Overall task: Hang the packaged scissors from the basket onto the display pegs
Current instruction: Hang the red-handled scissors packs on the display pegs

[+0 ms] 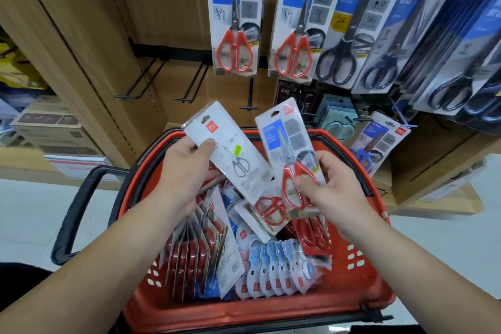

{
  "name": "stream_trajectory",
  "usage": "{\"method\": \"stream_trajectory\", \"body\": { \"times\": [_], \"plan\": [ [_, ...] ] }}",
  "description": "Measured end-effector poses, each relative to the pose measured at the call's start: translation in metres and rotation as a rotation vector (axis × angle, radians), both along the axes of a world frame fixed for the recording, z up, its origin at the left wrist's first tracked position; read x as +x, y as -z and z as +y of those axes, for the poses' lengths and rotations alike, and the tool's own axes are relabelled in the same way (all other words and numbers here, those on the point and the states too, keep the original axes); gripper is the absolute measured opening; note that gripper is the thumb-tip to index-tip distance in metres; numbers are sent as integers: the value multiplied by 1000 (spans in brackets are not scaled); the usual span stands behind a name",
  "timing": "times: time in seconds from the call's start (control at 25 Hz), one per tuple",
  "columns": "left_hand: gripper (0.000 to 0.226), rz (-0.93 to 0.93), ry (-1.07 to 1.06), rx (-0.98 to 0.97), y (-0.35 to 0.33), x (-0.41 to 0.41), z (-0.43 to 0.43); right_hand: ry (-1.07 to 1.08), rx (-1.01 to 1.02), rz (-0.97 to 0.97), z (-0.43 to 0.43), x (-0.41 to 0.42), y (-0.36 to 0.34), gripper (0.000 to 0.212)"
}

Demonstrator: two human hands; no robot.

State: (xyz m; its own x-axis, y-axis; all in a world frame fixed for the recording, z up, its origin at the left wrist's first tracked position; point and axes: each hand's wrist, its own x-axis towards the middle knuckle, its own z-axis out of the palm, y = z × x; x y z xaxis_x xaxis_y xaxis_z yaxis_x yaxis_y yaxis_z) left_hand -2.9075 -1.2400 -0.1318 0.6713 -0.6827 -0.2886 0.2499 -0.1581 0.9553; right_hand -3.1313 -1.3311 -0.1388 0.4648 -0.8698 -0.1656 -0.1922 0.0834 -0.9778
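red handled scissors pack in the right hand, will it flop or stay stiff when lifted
Probably stiff: the red-handled pack stands straight though the right hand pinches only its lower end. Likely bottom-heavy, as the handles sit low, so it may swing. The glossy blister front could be slippery.

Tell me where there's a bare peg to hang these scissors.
Three empty pegs stick out on the lower rail, left of and below the hanging red-handled packs. To the right, black-handled packs overlap tightly. The basket is packed too.
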Motion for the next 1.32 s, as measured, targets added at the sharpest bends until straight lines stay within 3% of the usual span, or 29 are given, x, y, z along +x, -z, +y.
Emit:
{"method": "stream_trajectory", "body": {
  "times": [0.28,0.4,0.52,0.6,0.68,0.72,0.76,0.88,1.0,1.2,1.32],
  "plan": [
    [24,-226,139,-35,-4,-45,10,17,153,-94,24,15,1,17],
    [16,-288,269,-72,-4,-58,13,-58,165,-155,32,21,3,34],
    [36,-398,478,0,2,-61,19,-7,214,-220,30,22,8,38],
    [43,-572,562,15,7,-53,21,47,200,-211,23,20,10,32],
    [54,-816,483,78,7,-42,18,68,198,-175,13,18,5,27],
    [61,-844,443,119,5,-38,18,65,210,-176,8,17,2,26],
    [61,-770,426,142,1,-34,17,59,228,-198,5,16,-4,27],
    [29,-387,389,31,-8,-31,10,85,223,-280,2,16,-21,35],
    [28,-332,269,-26,-18,-20,8,175,-56,-191,4,20,-35,28],
    [32,-263,133,-152,-50,3,17,152,-268,-252,14,35,-60,54],
    [47,-278,85,-241,-71,17,25,131,-383,-257,14,53,-77,67]
  ]
}}
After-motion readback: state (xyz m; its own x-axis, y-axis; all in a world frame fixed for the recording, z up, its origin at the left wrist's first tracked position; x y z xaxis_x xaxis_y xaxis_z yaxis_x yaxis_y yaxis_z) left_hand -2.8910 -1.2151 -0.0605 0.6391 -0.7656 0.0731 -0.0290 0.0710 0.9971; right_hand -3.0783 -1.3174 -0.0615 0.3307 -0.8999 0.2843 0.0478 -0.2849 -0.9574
